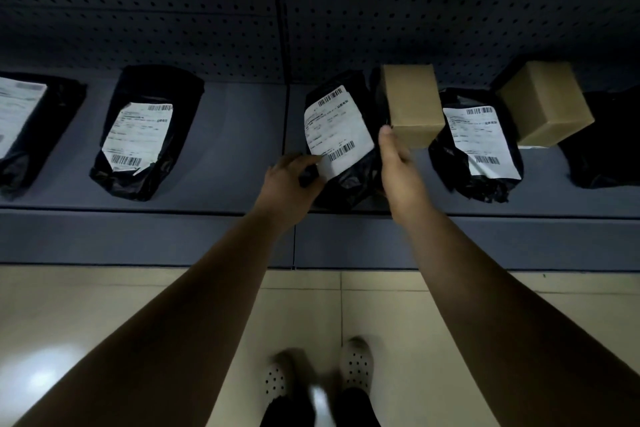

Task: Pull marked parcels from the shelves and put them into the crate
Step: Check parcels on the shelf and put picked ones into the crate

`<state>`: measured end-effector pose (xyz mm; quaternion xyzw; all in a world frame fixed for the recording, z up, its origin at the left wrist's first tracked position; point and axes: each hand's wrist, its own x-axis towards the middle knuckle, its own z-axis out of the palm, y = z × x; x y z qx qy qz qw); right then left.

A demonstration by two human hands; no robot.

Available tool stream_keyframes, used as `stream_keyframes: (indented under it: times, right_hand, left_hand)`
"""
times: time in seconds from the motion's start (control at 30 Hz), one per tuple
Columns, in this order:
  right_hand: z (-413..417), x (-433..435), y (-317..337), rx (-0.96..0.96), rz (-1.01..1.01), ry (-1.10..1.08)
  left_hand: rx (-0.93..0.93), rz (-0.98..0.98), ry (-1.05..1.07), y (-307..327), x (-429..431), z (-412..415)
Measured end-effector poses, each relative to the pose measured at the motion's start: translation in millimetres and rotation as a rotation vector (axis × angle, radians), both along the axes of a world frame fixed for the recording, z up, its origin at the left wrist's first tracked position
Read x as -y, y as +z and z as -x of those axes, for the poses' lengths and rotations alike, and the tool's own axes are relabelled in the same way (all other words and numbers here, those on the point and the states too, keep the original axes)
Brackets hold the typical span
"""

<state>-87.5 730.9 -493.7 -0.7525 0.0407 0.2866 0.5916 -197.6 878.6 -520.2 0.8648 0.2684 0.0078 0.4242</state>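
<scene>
A black plastic parcel with a white barcode label (pixel 337 128) lies tilted near the front edge of a low grey shelf (pixel 221 163). My left hand (pixel 289 180) grips its lower left corner, fingers on the label's edge. My right hand (pixel 394 159) presses flat against the parcel's right side, thumb up by a brown cardboard box (pixel 412 104). Both arms reach forward and down. No crate is in view.
More black labelled parcels lie on the shelf at left (pixel 145 132), far left (pixel 20 121) and right (pixel 478 142). A second brown box (pixel 543 100) and a plain black bag (pixel 609 142) sit far right. Perforated back panel (pixel 173 10) behind; tiled floor and my shoes (pixel 356 364) below.
</scene>
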Motion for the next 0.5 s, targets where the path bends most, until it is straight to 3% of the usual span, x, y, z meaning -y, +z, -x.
stream_keyframes:
  times: [0.27,0.4,0.5]
  right_hand:
    - [-4.7,-4.9,-28.4,-0.147,-0.076,0.026]
    - [1.2,-3.7,-24.3,0.130,0.195,0.201]
    - [-0.6,3.5,-29.5,0.132,0.196,0.197]
  left_hand:
    - [0.207,0.021,0.068,13.4,-4.2,4.4]
    - [0.066,-0.007,0.122,9.3,-13.4,6.3]
    - [-0.019,-0.014,0.112,1.0,-14.0,7.8]
